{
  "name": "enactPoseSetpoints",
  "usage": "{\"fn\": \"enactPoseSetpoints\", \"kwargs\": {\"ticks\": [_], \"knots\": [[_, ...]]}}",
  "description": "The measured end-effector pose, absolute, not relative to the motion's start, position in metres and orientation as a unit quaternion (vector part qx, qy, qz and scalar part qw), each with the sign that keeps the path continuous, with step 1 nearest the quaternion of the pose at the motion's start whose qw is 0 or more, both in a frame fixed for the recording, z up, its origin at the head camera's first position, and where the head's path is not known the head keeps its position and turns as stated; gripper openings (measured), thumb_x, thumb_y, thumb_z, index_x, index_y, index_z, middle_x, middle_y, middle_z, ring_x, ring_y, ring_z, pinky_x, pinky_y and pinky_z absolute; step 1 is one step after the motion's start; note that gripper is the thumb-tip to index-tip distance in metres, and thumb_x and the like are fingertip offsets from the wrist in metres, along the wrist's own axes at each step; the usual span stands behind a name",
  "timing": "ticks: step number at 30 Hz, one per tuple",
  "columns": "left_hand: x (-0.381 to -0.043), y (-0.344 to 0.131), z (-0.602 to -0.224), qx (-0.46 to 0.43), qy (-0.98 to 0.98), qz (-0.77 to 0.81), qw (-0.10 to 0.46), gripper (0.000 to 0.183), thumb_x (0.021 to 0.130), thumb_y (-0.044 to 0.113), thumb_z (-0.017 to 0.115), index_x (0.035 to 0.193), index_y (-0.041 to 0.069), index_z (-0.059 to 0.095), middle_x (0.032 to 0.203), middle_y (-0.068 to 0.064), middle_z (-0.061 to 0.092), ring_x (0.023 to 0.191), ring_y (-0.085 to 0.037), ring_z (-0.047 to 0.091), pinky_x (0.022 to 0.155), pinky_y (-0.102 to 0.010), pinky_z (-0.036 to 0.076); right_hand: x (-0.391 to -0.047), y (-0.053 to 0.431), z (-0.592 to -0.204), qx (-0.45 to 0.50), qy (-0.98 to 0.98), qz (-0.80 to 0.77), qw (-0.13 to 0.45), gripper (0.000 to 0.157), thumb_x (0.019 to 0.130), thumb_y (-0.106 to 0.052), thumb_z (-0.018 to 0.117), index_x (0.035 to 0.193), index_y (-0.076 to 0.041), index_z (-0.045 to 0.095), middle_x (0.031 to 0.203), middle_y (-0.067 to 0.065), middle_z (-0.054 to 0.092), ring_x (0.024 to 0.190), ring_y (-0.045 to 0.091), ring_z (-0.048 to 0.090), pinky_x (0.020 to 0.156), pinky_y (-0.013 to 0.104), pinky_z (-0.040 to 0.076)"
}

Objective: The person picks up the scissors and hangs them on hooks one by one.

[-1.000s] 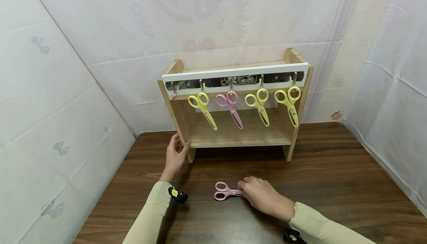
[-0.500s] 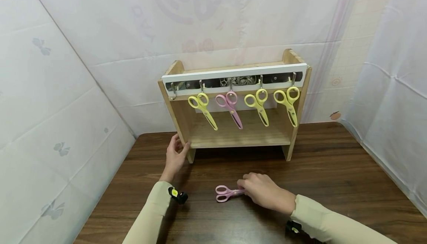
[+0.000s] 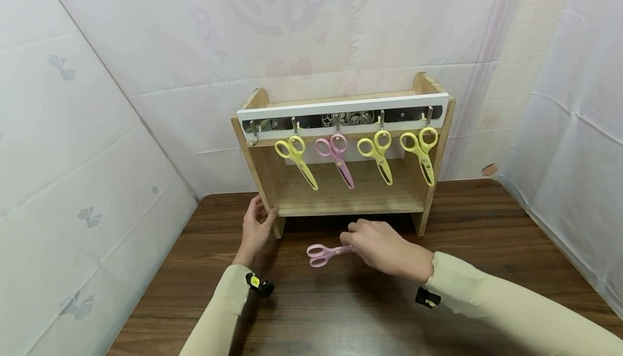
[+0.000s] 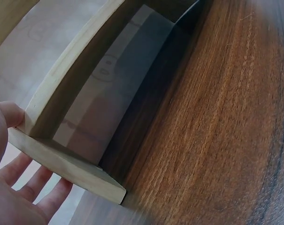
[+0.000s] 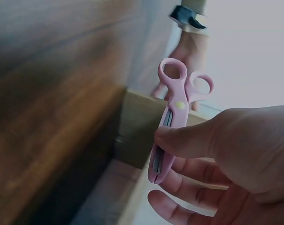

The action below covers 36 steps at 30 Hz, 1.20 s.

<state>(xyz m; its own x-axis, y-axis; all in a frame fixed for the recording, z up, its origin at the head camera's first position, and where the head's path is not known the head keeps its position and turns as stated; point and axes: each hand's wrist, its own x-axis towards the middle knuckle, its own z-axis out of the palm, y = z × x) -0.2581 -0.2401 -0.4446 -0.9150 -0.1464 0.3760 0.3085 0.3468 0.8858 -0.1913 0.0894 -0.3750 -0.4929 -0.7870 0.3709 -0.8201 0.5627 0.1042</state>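
Note:
My right hand pinches pink scissors by the blade end, above the table. In the right wrist view, the thumb lies over the blades of the scissors and the finger loops point away from the hand. My left hand grips the left side panel of a wooden rack, low down. Thumb and fingers stand on opposite sides of that panel in the left wrist view. From the rack's hooks hang pink scissors and yellow scissors being another yellow pair, plus yellow scissors farthest right.
A white rail with a dark strip and several metal hooks runs across the rack's front. Its leftmost hook is at the far left end. The rack stands on a dark wood table, with pale patterned sheets behind.
My right hand has lifted the pink scissors off the table and moved them toward the rack. My left hand stays on the side panel.

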Motion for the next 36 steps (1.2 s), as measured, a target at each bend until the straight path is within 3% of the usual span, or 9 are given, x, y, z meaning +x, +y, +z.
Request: {"fn": "enactPoseSetpoints", "kwargs": {"ticks": [8,17,23,27,36], "knots": [[-0.256,-0.238,-0.444,-0.043,-0.798,-0.568,0.197,0.048,0.101,0.014,0.068,0.145,0.009,0.051,0.134,-0.023,0.062,0.114,-0.037,0.064,0.089,-0.040,0.054,-0.198,0.083,-0.338,0.460,-0.860,0.081,0.205,0.014,0.088,-0.010,0.081,0.089,-0.018,0.069,0.083,-0.003,0.060,0.073,0.017,0.062,0.055,0.035,0.052],[-0.236,-0.227,-0.418,-0.060,-0.788,-0.578,0.201,0.046,0.098,-0.001,0.066,0.142,-0.005,0.050,0.130,-0.033,0.061,0.114,-0.046,0.063,0.089,-0.036,0.054,-0.203,0.069,-0.305,0.454,-0.855,0.125,0.215,0.011,0.093,-0.011,0.077,0.096,-0.020,0.071,0.088,-0.007,0.061,0.082,0.015,0.061,0.063,0.035,0.053],[-0.232,-0.225,-0.414,-0.078,-0.787,-0.571,0.220,0.046,0.096,-0.004,0.068,0.137,-0.009,0.050,0.125,-0.034,0.063,0.107,-0.041,0.065,0.088,-0.033,0.054,-0.208,0.056,-0.291,0.463,-0.837,0.180,0.229,0.008,0.095,-0.013,0.076,0.099,-0.019,0.074,0.086,-0.008,0.062,0.081,0.010,0.058,0.067,0.032,0.051],[-0.233,-0.224,-0.414,-0.068,-0.789,-0.568,0.225,0.044,0.095,-0.005,0.068,0.136,-0.009,0.052,0.122,-0.030,0.066,0.100,-0.030,0.065,0.087,-0.033,0.053,-0.211,0.046,-0.284,0.463,-0.828,0.211,0.236,0.007,0.094,-0.013,0.077,0.098,-0.018,0.076,0.086,-0.008,0.063,0.078,0.008,0.056,0.067,0.029,0.050],[-0.258,-0.235,-0.442,-0.043,-0.781,-0.584,0.215,0.046,0.099,0.003,0.067,0.142,0.003,0.050,0.131,-0.028,0.062,0.110,-0.038,0.065,0.083,-0.022,0.053,-0.217,0.022,-0.273,0.447,-0.824,0.253,0.240,0.004,0.093,-0.014,0.079,0.096,-0.014,0.076,0.083,-0.006,0.066,0.072,0.007,0.057,0.067,0.027,0.048]]}}
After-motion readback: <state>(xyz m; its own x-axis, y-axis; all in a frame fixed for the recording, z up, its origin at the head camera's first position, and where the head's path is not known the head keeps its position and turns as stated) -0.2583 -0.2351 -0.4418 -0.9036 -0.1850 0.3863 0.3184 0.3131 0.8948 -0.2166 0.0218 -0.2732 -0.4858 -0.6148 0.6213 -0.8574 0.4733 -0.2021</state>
